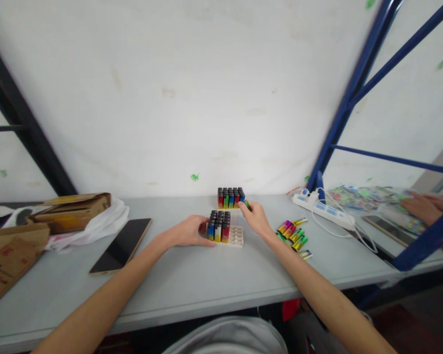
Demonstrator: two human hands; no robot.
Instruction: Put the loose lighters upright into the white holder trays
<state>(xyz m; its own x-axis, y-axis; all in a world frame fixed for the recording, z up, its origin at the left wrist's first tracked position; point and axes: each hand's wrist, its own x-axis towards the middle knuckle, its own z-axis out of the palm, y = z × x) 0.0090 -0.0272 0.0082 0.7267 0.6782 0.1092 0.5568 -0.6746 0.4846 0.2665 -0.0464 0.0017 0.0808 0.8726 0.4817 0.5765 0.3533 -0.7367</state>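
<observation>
In front of me stands a white tray [236,239] with round holes. Its left part holds several upright lighters [218,231], blue, white and red with black tops, while the holes on its right side show bare. My left hand [194,231] curves around the tray's left end, thumb along the front and fingers behind. My right hand [256,219] is closed on a lighter, of which a green part [247,205] shows above the fingers. It is beside a second block of upright multicoloured lighters [231,198] behind the tray.
Loose shiny metallic-coloured lighters [293,236] lie to the right. Beyond them are a white power strip [323,209] with cables and a blue rack post [339,118]. On the left are a phone [121,246] and cardboard boxes [74,214]. Another person's hands [424,206] appear at far right.
</observation>
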